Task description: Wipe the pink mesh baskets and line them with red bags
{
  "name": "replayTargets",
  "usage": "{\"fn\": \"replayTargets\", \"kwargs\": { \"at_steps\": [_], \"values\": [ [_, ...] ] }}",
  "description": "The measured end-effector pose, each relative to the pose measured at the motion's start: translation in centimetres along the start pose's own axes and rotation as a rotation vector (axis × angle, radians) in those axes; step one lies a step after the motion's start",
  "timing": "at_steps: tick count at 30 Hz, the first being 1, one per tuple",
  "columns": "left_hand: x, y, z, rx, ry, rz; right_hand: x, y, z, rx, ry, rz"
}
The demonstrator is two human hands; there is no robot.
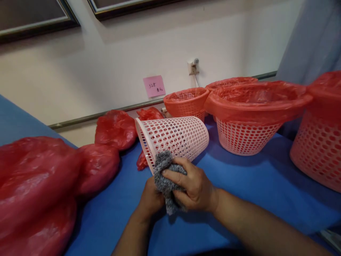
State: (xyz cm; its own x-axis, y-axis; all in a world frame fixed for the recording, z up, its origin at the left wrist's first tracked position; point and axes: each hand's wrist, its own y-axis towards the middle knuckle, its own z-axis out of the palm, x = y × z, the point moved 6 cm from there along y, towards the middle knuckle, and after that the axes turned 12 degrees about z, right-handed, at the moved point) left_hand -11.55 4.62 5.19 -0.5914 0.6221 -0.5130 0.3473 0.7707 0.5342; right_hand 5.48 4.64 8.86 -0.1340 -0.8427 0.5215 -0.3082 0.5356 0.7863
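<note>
The pink perforated basket [177,137] is sideways at twelve o'clock, base toward three, my right grip [195,185] clutching a grey cloth [163,174] by its rim [148,138], my left grip [150,196] just below, its hold hidden.

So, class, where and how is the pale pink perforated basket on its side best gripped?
Probably by the rim, coming from the left, fingers inside and thumb outside: the perforated basket lies with its mouth facing left, its wall tapering toward the right. The left hand is at the rim's near side, partly hidden by the gray cloth.
</note>
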Motion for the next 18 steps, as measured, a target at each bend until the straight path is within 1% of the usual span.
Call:
{"fn": "replayTargets", "kwargs": {
  "at_steps": [1, 2, 4, 6, 7, 9, 10, 11, 12, 13, 14, 16, 17, 18],
  "values": [
    [-0.1, 0.0, 0.0, 0.014, 0.018, 0.018, -0.9, 0.2, -0.5, -0.045, -0.025, 0.046],
    [-0.2, 0.1, 0.0, 0.026, 0.04, 0.038, -2.4, 0.6, -1.3, -0.118, -0.063, 0.123],
    [-0.3, 0.1, -0.3, 0.028, 0.088, 0.056, -6.8, 1.1, -3.7, -0.319, -0.152, 0.359],
    [-0.1, 0.1, -0.5, 0.029, 0.123, 0.045, -11.6, 1.1, -6.2, -0.5, -0.206, 0.64],
    [0.0, 0.1, -0.5, 0.037, 0.132, 0.036, -13.8, 1.0, -7.2, -0.54, -0.221, 0.76],
    [0.4, 0.0, -0.5, 0.052, 0.142, 0.015, -17.1, 0.7, -8.3, -0.572, -0.202, 0.933],
    [0.5, -0.1, -0.5, 0.06, 0.145, 0.01, -18.0, 0.5, -8.3, -0.572, -0.17, 0.981],
    [0.6, -0.1, -0.4, 0.064, 0.149, 0.011, -18.4, 0.4, -8.2, -0.571, -0.132, 1.0],
    [0.6, 0.0, -0.4, 0.067, 0.152, 0.017, -18.3, 0.4, -7.8, -0.57, -0.101, 0.988],
    [0.6, 0.0, -0.4, 0.067, 0.157, 0.025, -17.5, 0.4, -7.3, -0.564, -0.082, 0.941],
    [0.5, 0.1, -0.3, 0.065, 0.161, 0.033, -16.1, 0.6, -6.6, -0.546, -0.073, 0.858],
    [0.3, 0.3, -0.1, 0.065, 0.159, 0.04, -12.1, 1.0, -4.8, -0.444, -0.067, 0.614],
    [0.2, 0.4, 0.0, 0.066, 0.155, 0.034, -9.8, 1.2, -3.7, -0.355, -0.047, 0.466],
    [0.0, 0.5, 0.1, 0.072, 0.149, 0.028, -7.4, 1.3, -2.6, -0.231, -0.011, 0.32]
  ]
}}
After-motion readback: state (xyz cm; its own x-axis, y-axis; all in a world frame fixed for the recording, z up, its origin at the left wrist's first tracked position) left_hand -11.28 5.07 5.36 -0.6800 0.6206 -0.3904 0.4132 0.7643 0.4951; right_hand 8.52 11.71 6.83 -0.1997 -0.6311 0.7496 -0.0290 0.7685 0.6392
